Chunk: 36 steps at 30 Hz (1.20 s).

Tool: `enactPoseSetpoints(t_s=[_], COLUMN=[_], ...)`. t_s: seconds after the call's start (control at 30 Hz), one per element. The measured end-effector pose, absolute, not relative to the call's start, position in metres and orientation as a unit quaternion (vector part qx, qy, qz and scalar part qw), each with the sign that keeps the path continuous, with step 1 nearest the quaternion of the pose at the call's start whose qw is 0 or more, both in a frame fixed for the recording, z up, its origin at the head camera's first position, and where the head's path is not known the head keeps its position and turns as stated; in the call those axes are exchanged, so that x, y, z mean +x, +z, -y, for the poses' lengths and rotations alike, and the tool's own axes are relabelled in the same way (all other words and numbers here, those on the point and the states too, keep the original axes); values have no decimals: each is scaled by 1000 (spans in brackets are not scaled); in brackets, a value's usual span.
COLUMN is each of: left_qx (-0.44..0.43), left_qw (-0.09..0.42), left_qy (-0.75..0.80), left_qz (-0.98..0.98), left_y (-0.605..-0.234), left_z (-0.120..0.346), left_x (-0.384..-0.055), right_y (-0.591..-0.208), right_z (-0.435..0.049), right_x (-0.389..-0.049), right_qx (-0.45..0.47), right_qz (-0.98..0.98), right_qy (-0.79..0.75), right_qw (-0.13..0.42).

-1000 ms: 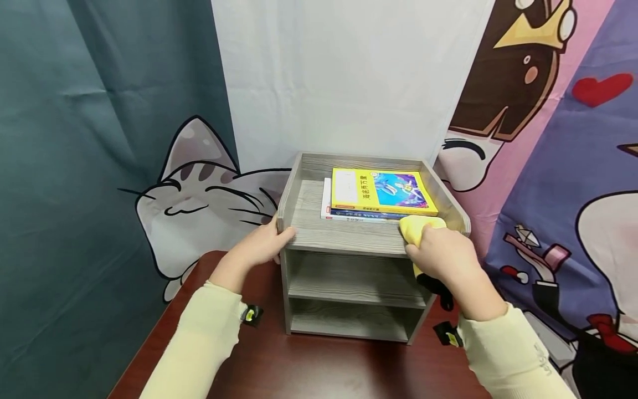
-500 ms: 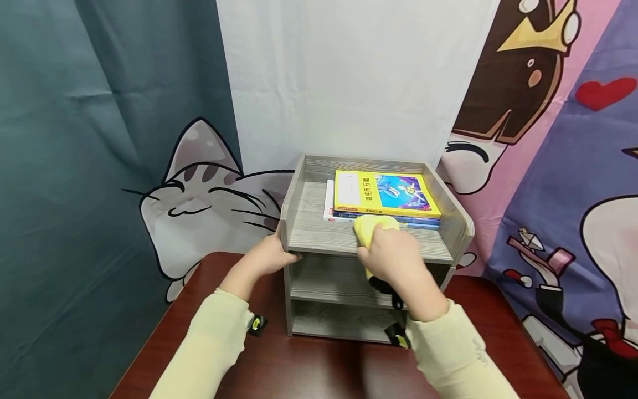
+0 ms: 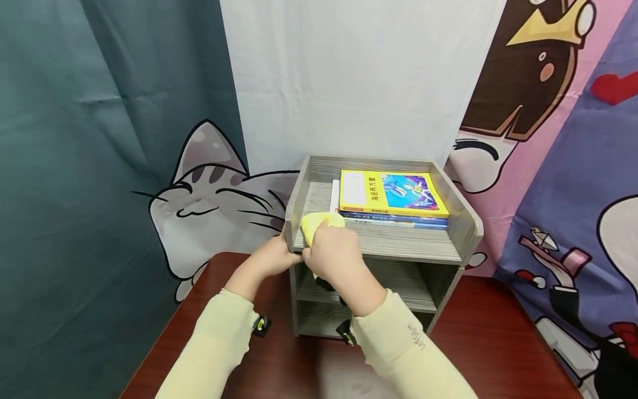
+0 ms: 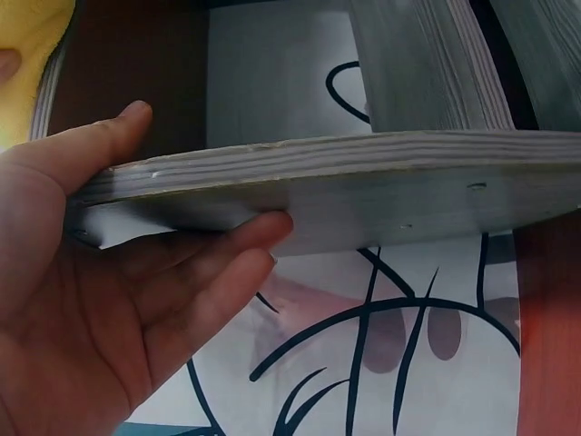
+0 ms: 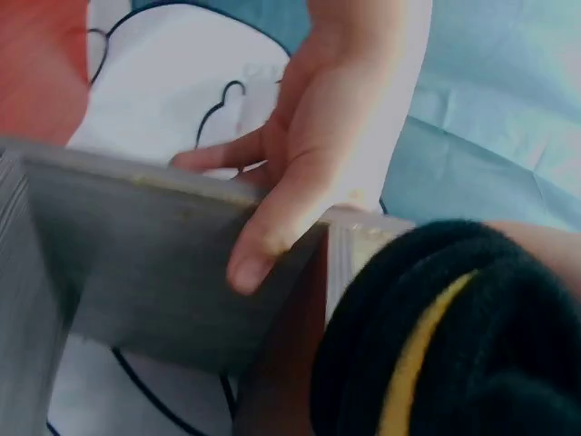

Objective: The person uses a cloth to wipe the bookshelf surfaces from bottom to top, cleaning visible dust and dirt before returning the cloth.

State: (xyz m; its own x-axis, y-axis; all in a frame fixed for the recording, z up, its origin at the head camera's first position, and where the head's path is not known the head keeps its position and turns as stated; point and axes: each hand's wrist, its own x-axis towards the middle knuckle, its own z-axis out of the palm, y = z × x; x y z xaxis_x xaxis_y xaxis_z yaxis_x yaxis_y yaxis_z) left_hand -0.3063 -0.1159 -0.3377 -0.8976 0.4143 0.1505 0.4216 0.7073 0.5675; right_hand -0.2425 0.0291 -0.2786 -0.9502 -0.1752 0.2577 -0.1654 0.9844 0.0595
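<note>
In the head view, a small grey wood-grain shelf (image 3: 399, 244) stands on the table. My left hand (image 3: 271, 256) grips its left side panel just under the top board; the left wrist view shows the thumb (image 4: 109, 141) on the inner face and the fingers on the outer face. My right hand (image 3: 335, 252) holds a yellow cloth (image 3: 319, 221) against the front left of the top board, close to my left hand. The cloth's black side, with a yellow edge, bunches up near the camera in the right wrist view (image 5: 436, 336).
A stack of several books (image 3: 394, 194), a yellow one uppermost, lies on the top board behind and right of the cloth. Raised side walls border the board. The dark red table (image 3: 488, 332) extends on both sides, and a printed curtain (image 3: 359, 77) hangs behind.
My right hand has slid the cloth leftward along the front of the top board, from the right end to the left end. My left hand's thumb has moved from the board's top to below it.
</note>
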Motion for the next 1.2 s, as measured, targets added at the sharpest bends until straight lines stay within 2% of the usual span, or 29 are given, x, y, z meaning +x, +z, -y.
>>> enactPoseSetpoints(t_s=[0.13,0.37,0.67,0.83,1.2], left_qx=[-231,-199,-196,-192,-203], left_qw=[10,0,2,8,16], left_qy=[-332,-333,-327,-332,-314], left_qz=[915,922,925,923,927], left_y=[-338,-339,-341,-342,-341], left_z=[112,116,120,121,114], left_x=[-306,-304,-304,-303,-301], right_y=[-279,-277,-274,-275,-273], right_z=[-49,-112,-187,-192,-169], right_x=[-240,-231,-217,-215,-215], right_qx=[83,42,-14,-23,-5], right_qz=[985,992,992,992,990], right_qy=[-29,-32,-22,2,-1], right_qw=[148,115,122,127,144])
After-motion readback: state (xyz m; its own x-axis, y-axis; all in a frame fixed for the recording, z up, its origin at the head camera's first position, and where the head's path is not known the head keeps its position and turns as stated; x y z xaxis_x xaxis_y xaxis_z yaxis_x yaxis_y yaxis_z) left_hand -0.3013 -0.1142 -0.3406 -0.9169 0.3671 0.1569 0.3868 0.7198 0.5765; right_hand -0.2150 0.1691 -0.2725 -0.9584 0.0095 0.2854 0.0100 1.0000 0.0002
